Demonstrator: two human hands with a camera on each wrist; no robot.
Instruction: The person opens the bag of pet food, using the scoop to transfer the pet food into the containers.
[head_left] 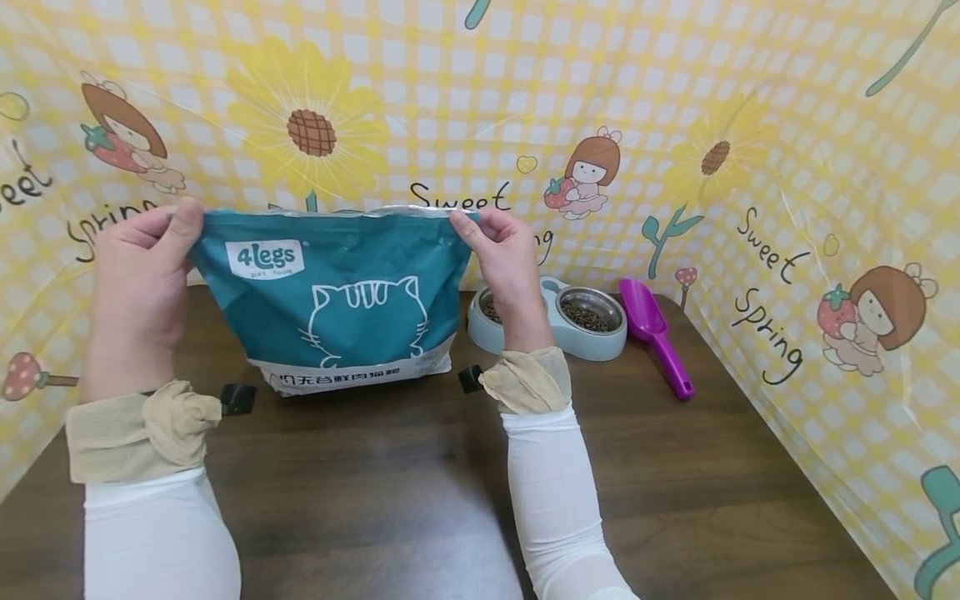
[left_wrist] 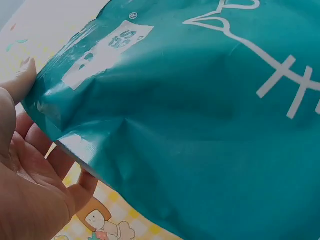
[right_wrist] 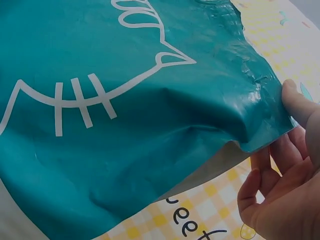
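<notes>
A teal pet food bag (head_left: pixel 360 292) with a white cat outline stands upright on the brown table, its top edge stretched between both hands. My left hand (head_left: pixel 146 283) pinches the top left corner between thumb and fingers. At the top right corner my right hand (head_left: pixel 510 267) does the same. In the left wrist view the left thumb (left_wrist: pixel 22 80) lies on the bag's front, with the fingers behind it. The right wrist view shows the right thumb (right_wrist: pixel 297 102) on the bag's front at its corner. The inside of the bag is hidden.
Behind my right hand stands a pale blue double bowl stand (head_left: pixel 600 346) with metal bowls holding brown kibble (head_left: pixel 588 317). A purple scoop (head_left: pixel 660 342) lies to its right. A yellow checked cloth (head_left: pixel 465 100) hangs around the back and sides of the table (head_left: pixel 420 483).
</notes>
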